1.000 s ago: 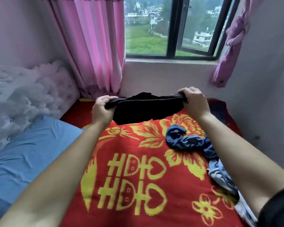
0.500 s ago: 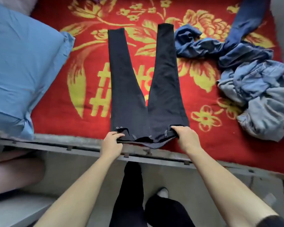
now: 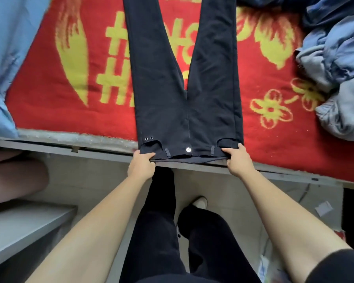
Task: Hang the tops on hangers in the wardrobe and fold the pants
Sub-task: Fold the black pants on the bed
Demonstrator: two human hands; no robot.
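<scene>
Where pants [image 3: 188,119] lie flat, blue clothes [image 3: 335,48] sit apart.

Head view, facing steeply down, near bed [image 3: 45,103]

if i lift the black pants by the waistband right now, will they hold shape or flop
Probably flop: the black pants lie limp and flat on the blanket. Likely heavy, denim-like cloth, given rivets and metal button.

Your bed [image 3: 94,153] is covered by a red blanket [image 3: 55,103] with yellow patterns. On it the black pants [image 3: 213,111] lie flat, waistband at the near edge and legs spreading away from you. A blue pillow [image 3: 6,48] sits at your left, and a heap of blue clothes [image 3: 335,50] at your right.
</scene>
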